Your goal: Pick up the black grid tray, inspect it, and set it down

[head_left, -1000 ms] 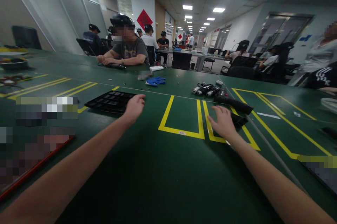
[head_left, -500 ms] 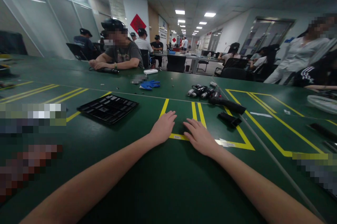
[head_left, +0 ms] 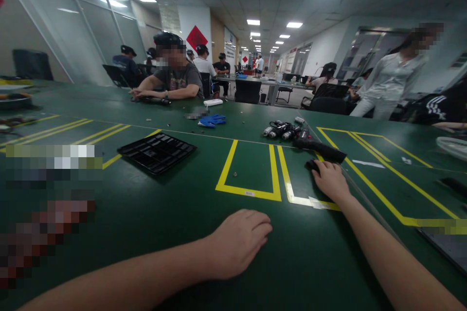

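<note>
My right hand (head_left: 331,182) reaches forward over the taped area, fingers wrapped round a short black hollow piece (head_left: 312,164). Most of that piece is hidden under the hand; its kind is unclear. Just beyond lies a long black tubular part (head_left: 321,149), beside a cluster of black cylinders with silver ends (head_left: 279,130). My left hand (head_left: 239,243) hovers low over the green table (head_left: 175,213), nearer to me than the yellow tape. Its fingers are loosely bent and slightly apart, with nothing visible in them.
A black gridded tray (head_left: 157,151) lies to the left. Blue gloves (head_left: 212,120) and a white bar-shaped object (head_left: 213,102) are farther back. Yellow tape (head_left: 251,194) marks sections of the table. A person (head_left: 175,77) sits across; another person (head_left: 390,77) stands at right.
My right hand has moved right and forward and taken hold of the black hollow piece. My left hand has drawn back towards me, off the yellow tape.
</note>
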The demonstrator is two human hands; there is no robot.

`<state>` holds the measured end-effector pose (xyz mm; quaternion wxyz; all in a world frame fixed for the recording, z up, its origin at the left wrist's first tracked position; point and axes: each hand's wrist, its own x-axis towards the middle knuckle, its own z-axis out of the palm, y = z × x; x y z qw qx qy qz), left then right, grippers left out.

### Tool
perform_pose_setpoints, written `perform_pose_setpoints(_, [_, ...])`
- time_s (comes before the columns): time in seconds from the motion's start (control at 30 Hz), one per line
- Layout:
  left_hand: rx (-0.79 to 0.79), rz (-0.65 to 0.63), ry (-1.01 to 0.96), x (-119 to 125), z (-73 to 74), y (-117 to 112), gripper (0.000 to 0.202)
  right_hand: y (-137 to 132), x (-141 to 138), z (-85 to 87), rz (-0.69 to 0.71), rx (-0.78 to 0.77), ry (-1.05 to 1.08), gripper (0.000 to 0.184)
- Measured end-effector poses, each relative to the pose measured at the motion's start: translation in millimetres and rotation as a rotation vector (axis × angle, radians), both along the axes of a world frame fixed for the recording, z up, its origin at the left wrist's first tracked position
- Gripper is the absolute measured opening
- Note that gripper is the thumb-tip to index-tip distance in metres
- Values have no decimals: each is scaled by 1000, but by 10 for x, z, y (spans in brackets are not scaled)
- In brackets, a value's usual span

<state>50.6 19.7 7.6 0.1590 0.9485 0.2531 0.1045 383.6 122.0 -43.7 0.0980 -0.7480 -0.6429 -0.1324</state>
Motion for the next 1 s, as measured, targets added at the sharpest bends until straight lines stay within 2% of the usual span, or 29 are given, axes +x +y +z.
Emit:
perform_pose_setpoints(0.13, [154, 446, 30, 9, 40, 595, 30, 14, -15, 1, -4, 12, 23, 45])
perform_pose_setpoints(0.2, [174, 625, 106, -12, 27, 872, 32, 7, -19, 8, -10, 3, 28, 45])
perform_pose_setpoints(0.27, [134, 668, 175, -43, -33, 1054, 28, -1, -25, 13, -20, 0, 26, 46])
perform_pose_setpoints(0.37, [38, 587, 122, -103, -158, 1150, 15, -10, -33, 17, -21, 3, 25, 45])
perform_pose_setpoints(0.43, [-89, 605, -43, -171, -189, 1173, 11, -15, -33, 17, -18, -6, 30, 45])
perform_pose_setpoints(0.5, [-355, 706, -301, -298, -127, 1233, 15, -20, -27, 15, -16, -19, 39, 46])
perform_pose_setpoints(0.57, [-656, 793, -645, -516, 23, 1348, 17, -24, -21, 13, -11, -27, 42, 47])
perform_pose_setpoints(0.6, [-761, 829, -819, -663, 118, 1417, 17, -25, -19, 12, -7, -29, 43, 47])
perform_pose_setpoints(0.63, [-801, 870, -970, -829, 215, 1486, 16, -25, -17, 10, -6, -31, 42, 47])
perform_pose_setpoints(0.7, [-684, 1028, -1089, -1196, 384, 1598, 17, -22, -15, 5, -8, -31, 40, 47])
perform_pose_setpoints(0.77, [-486, 1213, -1032, -1550, 476, 1658, 17, -12, -7, -7, -9, -27, 43, 47])
perform_pose_setpoints(0.87, [-324, 1363, -936, -1960, 444, 1673, 17, 18, 27, -49, -4, -22, 46, 47])
perform_pose_setpoints(0.93, [-190, 1444, -679, -2132, 349, 1684, 25, 46, 61, -93, 10, 8, 21, 47])
perform_pose_setpoints(1.0, [-41, 1470, -242, -2234, 249, 1724, 30, 76, 96, -138, 4, 75, -20, 50])
